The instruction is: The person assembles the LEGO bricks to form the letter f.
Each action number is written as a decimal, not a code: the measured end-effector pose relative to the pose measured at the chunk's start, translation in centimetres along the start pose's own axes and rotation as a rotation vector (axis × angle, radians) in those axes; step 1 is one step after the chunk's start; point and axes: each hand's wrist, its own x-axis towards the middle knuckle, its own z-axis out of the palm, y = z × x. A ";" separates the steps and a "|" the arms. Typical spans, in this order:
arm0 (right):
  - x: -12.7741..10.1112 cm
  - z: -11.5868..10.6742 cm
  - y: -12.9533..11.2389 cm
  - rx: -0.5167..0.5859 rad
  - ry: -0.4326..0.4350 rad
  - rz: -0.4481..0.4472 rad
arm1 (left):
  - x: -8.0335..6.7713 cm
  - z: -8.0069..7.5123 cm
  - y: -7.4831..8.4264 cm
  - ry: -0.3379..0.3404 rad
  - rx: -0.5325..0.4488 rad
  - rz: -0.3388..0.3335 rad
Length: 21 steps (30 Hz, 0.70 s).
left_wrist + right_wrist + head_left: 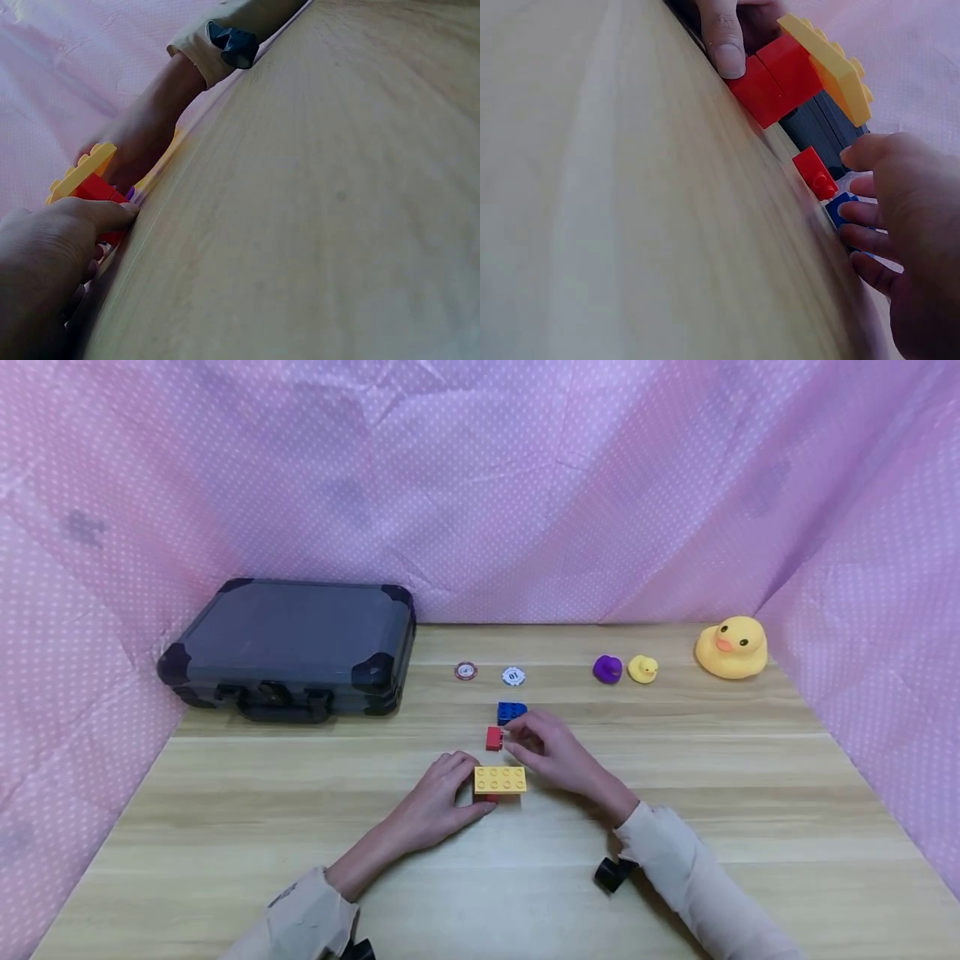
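near the middle of the table (675, 827), the left hand (442, 797) grips a small stack of bricks: a yellow brick (500, 779) sitting on red bricks (776, 79), with the thumb pressed against the red part low at the table top. the stack stands on the wood, toward the front of centre. just behind it lies a loose red brick (492, 738), and the right hand (551, 752) reaches over it with fingers loosely curled, fingertips at the brick; the wrist view shows them close beside it, but whether they pinch it cannot be told. a blue brick (512, 712) lies just behind the red one, near the same fingertips.

further back, toward the rear edge, lie two chips (466, 672), then a purple duck (607, 669) and a small yellow duck (642, 669) side by side. a big yellow duck (731, 647) sits at the rear right corner. a dark case (288, 643) lies flat at the rear left. pink dotted cloth (480, 485) walls in the table.
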 end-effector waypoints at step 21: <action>0.5 1.5 -0.3 -0.191 0.026 0.087 | -0.1 0.0 -0.1 0.008 0.010 0.022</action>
